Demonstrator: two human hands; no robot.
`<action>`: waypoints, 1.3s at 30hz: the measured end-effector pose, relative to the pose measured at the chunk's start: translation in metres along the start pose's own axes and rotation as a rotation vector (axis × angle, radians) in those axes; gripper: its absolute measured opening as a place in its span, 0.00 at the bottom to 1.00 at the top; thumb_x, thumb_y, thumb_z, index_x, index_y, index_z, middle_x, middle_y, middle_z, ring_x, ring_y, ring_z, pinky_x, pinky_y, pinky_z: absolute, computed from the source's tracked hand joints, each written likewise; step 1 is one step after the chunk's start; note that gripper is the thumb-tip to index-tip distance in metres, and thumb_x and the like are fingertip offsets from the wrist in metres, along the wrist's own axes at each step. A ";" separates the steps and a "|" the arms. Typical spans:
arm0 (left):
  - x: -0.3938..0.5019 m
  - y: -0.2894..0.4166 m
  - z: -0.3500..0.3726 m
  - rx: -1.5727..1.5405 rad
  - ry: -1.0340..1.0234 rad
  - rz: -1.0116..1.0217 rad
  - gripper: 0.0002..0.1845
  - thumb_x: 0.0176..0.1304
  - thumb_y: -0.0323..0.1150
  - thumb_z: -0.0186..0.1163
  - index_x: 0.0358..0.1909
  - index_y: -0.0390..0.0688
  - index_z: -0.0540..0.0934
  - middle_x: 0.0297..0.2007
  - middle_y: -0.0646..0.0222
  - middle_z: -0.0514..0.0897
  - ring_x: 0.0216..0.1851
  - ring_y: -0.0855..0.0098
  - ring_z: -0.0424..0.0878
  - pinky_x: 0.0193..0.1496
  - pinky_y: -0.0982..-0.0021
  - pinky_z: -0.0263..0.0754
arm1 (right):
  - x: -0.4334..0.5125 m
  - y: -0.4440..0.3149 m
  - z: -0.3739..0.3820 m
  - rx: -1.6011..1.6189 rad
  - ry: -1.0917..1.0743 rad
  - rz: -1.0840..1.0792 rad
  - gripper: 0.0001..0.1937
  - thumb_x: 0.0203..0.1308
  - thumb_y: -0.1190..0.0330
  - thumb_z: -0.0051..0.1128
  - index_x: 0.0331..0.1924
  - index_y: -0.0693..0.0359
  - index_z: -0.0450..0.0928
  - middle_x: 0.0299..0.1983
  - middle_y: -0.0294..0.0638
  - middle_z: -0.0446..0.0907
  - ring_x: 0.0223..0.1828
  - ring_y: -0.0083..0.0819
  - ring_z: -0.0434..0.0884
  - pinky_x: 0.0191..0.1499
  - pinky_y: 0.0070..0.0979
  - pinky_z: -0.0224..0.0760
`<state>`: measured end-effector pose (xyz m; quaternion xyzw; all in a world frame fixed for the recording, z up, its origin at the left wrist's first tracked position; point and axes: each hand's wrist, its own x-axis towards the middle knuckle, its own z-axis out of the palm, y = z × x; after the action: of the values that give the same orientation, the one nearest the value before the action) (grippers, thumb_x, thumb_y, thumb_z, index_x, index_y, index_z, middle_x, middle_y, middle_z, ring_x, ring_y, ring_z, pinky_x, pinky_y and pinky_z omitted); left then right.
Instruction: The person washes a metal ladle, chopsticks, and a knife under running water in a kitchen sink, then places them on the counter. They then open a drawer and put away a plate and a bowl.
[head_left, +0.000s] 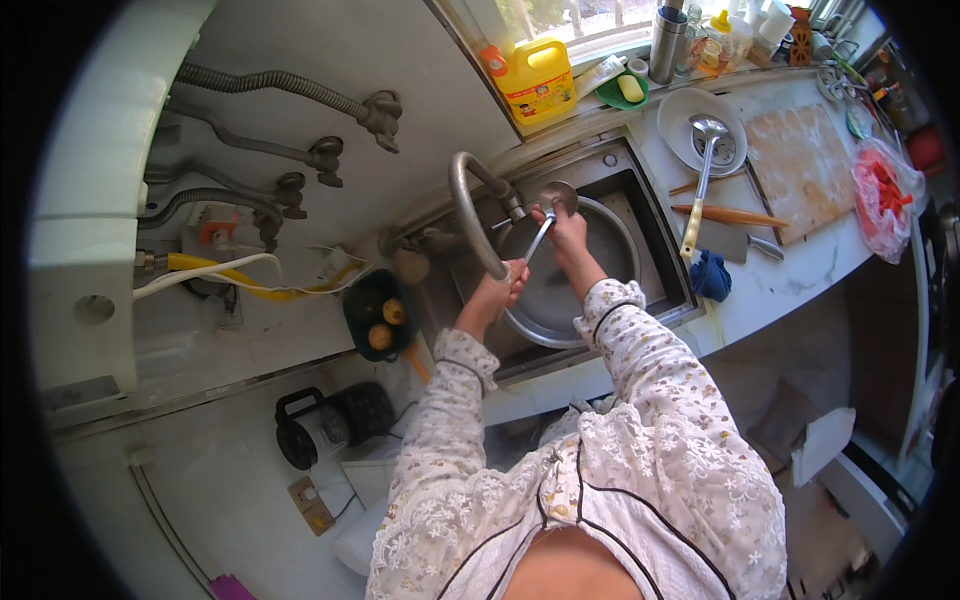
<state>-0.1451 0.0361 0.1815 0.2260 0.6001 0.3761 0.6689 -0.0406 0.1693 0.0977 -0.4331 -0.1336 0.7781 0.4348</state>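
Both hands are over a kitchen sink (442, 330), above a wide round metal basin (556, 304) standing in it. My left hand (504, 289) is closed round the handle of a metal ladle, close to the mouth of the curved metal faucet (466, 202). At the other end, my right hand (564, 231) holds the ladle's round bowl (559, 198), fingers against its rim. The ladle's handle (538, 238) slants between the two hands. Whether water is running cannot be told.
Right of the sink are a bowl (670, 124) with another ladle (705, 176), a blue cloth (710, 276), a cleaver (724, 241), a wooden rolling pin (739, 217) and a cutting board (802, 169). A dark green basket (360, 296) stands left. Behind is a yellow jug (538, 82).
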 end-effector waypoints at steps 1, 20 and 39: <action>-0.008 0.004 -0.001 0.037 -0.022 0.023 0.17 0.74 0.45 0.49 0.28 0.47 0.72 0.17 0.86 0.64 0.15 0.89 0.57 0.17 0.84 0.48 | 0.003 -0.005 0.000 -0.011 -0.001 -0.045 0.16 0.74 0.64 0.43 0.54 0.71 0.70 0.42 0.53 0.83 0.38 0.37 0.87 0.37 0.28 0.81; -0.001 0.013 -0.041 0.308 -0.120 -0.060 0.12 0.72 0.38 0.50 0.34 0.42 0.75 0.21 0.77 0.72 0.21 0.80 0.71 0.26 0.75 0.67 | -0.039 0.066 0.002 0.053 0.120 0.088 0.17 0.75 0.63 0.42 0.47 0.72 0.73 0.41 0.51 0.84 0.37 0.35 0.86 0.39 0.28 0.81; 0.000 -0.020 -0.049 0.421 -0.017 -0.257 0.16 0.68 0.36 0.49 0.25 0.41 0.78 0.15 0.76 0.71 0.15 0.78 0.66 0.19 0.71 0.58 | -0.058 0.038 -0.019 -1.267 -0.121 -0.541 0.10 0.62 0.63 0.60 0.34 0.64 0.78 0.28 0.50 0.82 0.34 0.49 0.84 0.36 0.40 0.75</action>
<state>-0.1881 0.0167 0.1579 0.2852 0.6834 0.1526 0.6545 -0.0320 0.0976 0.0970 -0.5109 -0.6898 0.4372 0.2686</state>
